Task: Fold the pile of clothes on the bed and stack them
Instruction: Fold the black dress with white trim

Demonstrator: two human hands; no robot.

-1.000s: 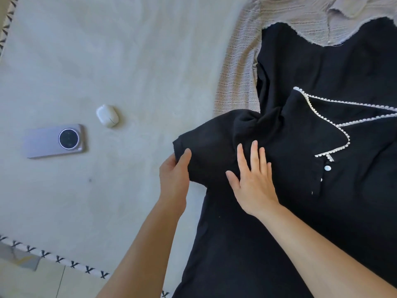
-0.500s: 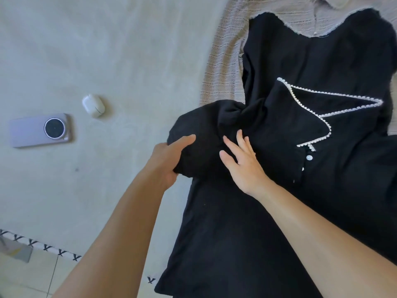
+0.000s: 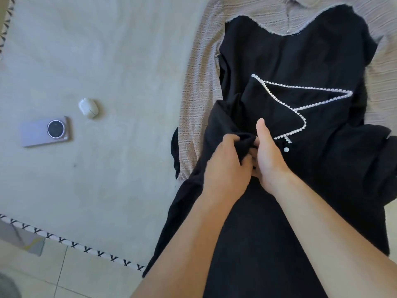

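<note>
Folding has barely begun: your left hand [image 3: 227, 162] grips the black pearl-trimmed dress's [image 3: 300, 61] sleeve, your right hand [image 3: 268, 153] curls against it, and the beige knit garment [image 3: 199, 82] at ten o'clock waits unfolded.

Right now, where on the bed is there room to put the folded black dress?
Bare sheet lies between the lilac phone, the white earbud case and the beige knit top, and below them down to the patterned bed edge. The right side is crowded: the black dress covers it.

Black dress [image 3: 268, 222] over beige knit [image 3: 199, 87]
</note>
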